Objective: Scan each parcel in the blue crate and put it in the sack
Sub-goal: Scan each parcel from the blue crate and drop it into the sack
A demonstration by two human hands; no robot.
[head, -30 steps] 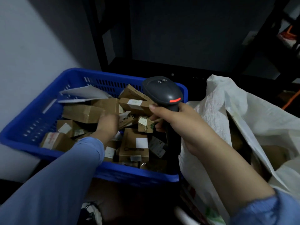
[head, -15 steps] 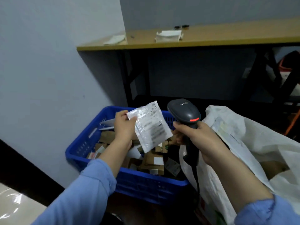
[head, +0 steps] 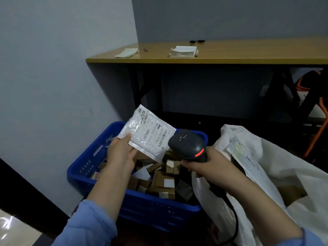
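My left hand (head: 121, 153) pinches the lower corner of a flat white plastic parcel (head: 146, 133) with a printed barcode label, held up above the blue crate (head: 83, 167). In my right hand (head: 202, 166) I grip a black barcode scanner (head: 188, 144), its red light lit, its head just right of the parcel's label. Several brown cardboard parcels (head: 162, 181) lie in the crate below. The white woven sack (head: 266, 174) stands open to the right of the crate, with parcels inside it.
A wooden table (head: 213, 54) with black legs stands behind the crate, with paper stacks on top. A grey wall runs along the left. An orange and black object sits at the far right under the table.
My left hand lifted the white parcel out of the crate and raised it. The scanner moved up beside its label. My view tilted up.
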